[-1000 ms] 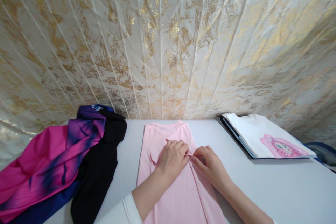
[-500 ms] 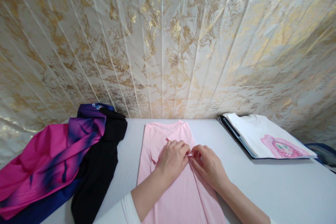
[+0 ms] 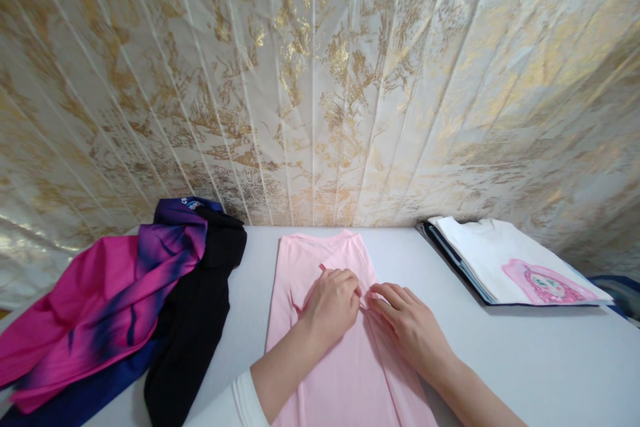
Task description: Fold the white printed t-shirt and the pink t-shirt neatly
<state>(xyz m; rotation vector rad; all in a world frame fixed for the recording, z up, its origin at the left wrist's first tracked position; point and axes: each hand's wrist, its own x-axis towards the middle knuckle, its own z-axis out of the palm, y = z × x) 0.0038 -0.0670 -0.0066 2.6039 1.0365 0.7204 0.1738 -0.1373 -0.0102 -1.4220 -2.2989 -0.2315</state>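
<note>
A pink garment [image 3: 345, 373] lies lengthwise on the white table, its neckline at the far end and its sides folded in. On its upper part, my left hand [image 3: 333, 303] is closed, fingers curled around a thin pink ribbon whose tip [image 3: 322, 267] sticks out above the knuckles. Close by on the right, my right hand [image 3: 407, 320] has its thumb and forefinger drawn together at a short stretch of the ribbon [image 3: 363, 307] between the hands. My fingers hide most of the ribbon, and the right thumb is largely covered.
A loose heap holds a pink-and-purple garment [image 3: 100, 300] and a black garment [image 3: 200, 320] at the left. Folded clothes are stacked at the right, topped by a white shirt [image 3: 495, 247] with a pink print. A gold-patterned curtain [image 3: 310, 80] hangs behind the table [image 3: 525, 360].
My right hand has shifted slightly right and its fingers have straightened somewhat. The ribbon between the hands shows less. My left hand stays in about the same place on the garment.
</note>
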